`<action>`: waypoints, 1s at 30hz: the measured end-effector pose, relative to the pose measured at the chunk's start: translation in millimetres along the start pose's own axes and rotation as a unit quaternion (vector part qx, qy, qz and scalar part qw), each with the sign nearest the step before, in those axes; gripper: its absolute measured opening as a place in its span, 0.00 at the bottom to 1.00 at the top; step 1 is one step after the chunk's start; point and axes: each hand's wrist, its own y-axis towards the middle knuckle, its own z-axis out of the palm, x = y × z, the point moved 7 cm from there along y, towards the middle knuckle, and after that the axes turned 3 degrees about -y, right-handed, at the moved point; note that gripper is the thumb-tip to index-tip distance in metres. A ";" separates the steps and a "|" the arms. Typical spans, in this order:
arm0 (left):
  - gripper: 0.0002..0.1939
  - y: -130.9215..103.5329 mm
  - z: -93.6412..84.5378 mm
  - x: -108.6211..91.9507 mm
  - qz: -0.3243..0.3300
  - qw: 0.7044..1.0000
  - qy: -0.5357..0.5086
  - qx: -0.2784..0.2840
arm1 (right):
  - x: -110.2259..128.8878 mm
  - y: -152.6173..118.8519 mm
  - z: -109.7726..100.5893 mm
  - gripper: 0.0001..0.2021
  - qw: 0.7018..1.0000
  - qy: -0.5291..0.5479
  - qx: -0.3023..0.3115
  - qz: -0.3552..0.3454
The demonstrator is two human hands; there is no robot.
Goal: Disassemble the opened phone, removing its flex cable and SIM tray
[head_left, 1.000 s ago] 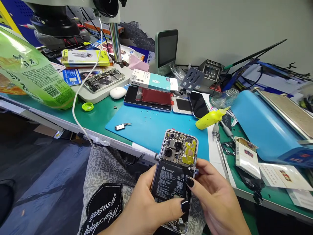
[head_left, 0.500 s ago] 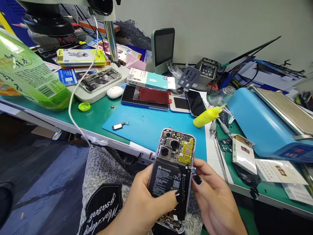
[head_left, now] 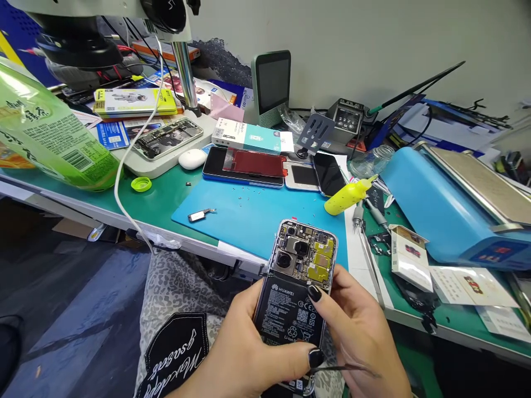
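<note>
An opened phone [head_left: 296,287] with its back cover off is held over my lap, showing a black battery, camera modules and yellow-taped boards. My left hand [head_left: 244,354] grips it from the left and below, thumb across the lower battery. On the phone's right edge my right hand [head_left: 360,337] holds it, thumb pressed on the battery's top right corner. A thin dark tool [head_left: 344,367] lies across my right palm. The phone's lower end is hidden by my hands.
A blue mat [head_left: 257,213] on the green bench carries tiny screws, a small metal part [head_left: 199,215], a red-backed phone [head_left: 249,165] and a yellow bottle [head_left: 346,196]. Left stand a green bag [head_left: 50,132] and microscope base [head_left: 166,141]; right, a blue roller machine [head_left: 435,215] and cigarette pack [head_left: 409,257].
My right thumb has slid from the phone's right edge onto the battery's top corner. The left thumb has shifted lower on the battery. The phone sits slightly lower in my hands.
</note>
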 end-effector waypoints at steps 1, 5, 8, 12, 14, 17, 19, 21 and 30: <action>0.19 -0.2 0.1 0.6 0.001 1.000 0.009 -0.002 | 1.4 0.1 0.4 0.08 1.000 -0.006 -0.015 -0.003; 0.16 -0.9 -0.8 2.5 0.012 0.998 0.053 -0.024 | 1.2 2.1 4.4 0.09 0.999 0.020 -0.039 0.000; 0.17 -2.1 -1.3 3.6 0.009 0.997 0.064 -0.036 | -2.8 3.2 6.1 0.10 0.998 0.036 -0.041 0.009; 0.15 -4.2 -2.7 1.7 0.014 0.996 0.077 -0.049 | -5.1 2.2 6.5 0.10 0.999 0.041 -0.035 0.006; 0.14 -5.0 -3.5 1.0 0.015 0.995 0.081 -0.054 | -4.3 1.7 5.9 0.10 0.999 0.039 -0.026 -0.001; 0.15 -6.0 -4.3 1.7 0.013 0.995 0.078 -0.055 | -1.9 2.3 4.6 0.10 1.000 0.028 -0.004 -0.006; 0.16 -6.6 -5.3 3.9 0.005 0.996 0.073 -0.054 | -0.5 3.2 4.1 0.11 0.999 0.038 0.010 -0.005; 0.17 -7.1 -6.1 6.9 -0.008 0.997 0.062 -0.051 | 0.3 3.9 4.4 0.13 0.998 0.056 0.023 -0.002; 0.26 -9.2 9.3 -0.4 -0.055 0.996 -0.061 0.020 | -0.5 0.4 5.7 0.14 0.997 0.053 0.047 0.007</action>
